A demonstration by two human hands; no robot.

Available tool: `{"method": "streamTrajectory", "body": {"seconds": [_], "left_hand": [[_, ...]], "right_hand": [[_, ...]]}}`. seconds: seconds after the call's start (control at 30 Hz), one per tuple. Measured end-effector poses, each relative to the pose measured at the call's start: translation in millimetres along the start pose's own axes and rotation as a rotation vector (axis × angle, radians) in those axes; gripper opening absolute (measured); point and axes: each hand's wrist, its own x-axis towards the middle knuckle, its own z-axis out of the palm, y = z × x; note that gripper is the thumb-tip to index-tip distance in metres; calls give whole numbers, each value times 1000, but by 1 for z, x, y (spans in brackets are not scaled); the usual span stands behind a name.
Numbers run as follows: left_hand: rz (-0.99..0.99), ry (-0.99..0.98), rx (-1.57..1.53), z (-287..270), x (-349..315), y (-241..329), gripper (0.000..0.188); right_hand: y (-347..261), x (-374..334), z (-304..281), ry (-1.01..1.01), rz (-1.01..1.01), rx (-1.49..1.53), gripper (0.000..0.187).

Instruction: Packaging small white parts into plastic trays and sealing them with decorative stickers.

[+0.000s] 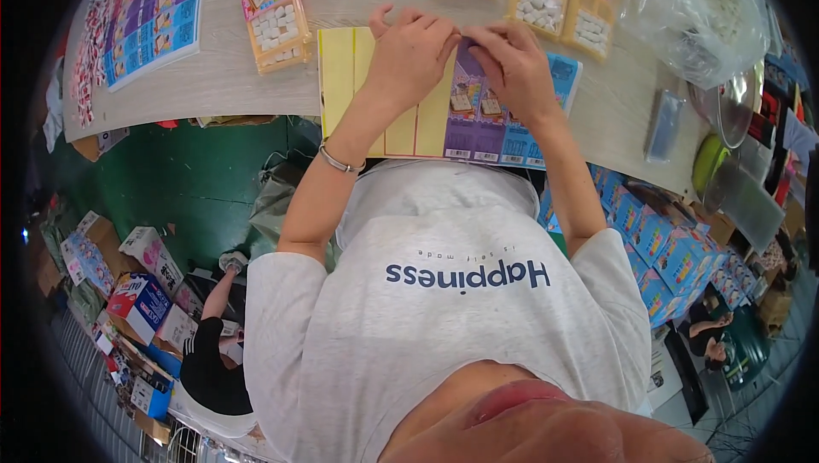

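A sheet of stickers (478, 134) lies at the table's near edge in front of me. Its left part is bare yellow backing (337, 70) in strips; purple and blue printed labels cover the right part. Over the sheet's far edge, my left hand (414, 58) has its thumb and forefinger closed at the border between backing and purple labels. Beside it, my right hand (514, 70) pinches at the far end of the purple label. The fingertips of both hands nearly meet there. Exactly what lies between them is partly hidden.
Yellow trays of white pieces (275, 26) stand beyond the sheet, with more trays (541, 6) at the far right. A stack of printed sheets (162, 23) lies left. A clear plastic bag (691, 15) and clear case (663, 126) are right. Blue boxes (653, 241) are piled below.
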Motion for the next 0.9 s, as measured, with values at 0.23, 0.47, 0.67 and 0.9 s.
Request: {"method": "streamTrajectory", "body": {"seconds": [0.23, 0.47, 0.67, 0.9], "left_hand": [[-22, 39, 17, 7, -1, 1, 10], [64, 167, 108, 30, 5, 1, 15], [24, 218, 215, 19, -1, -8, 29], [89, 237, -214, -21, 23, 7, 50]], "right_hand": [[21, 0, -5, 62, -481, -236, 35], [24, 7, -13, 39, -475, -244, 26], [-55, -13, -180, -707, -229, 681, 20], [-42, 25, -161, -70, 426, 772, 24]]}}
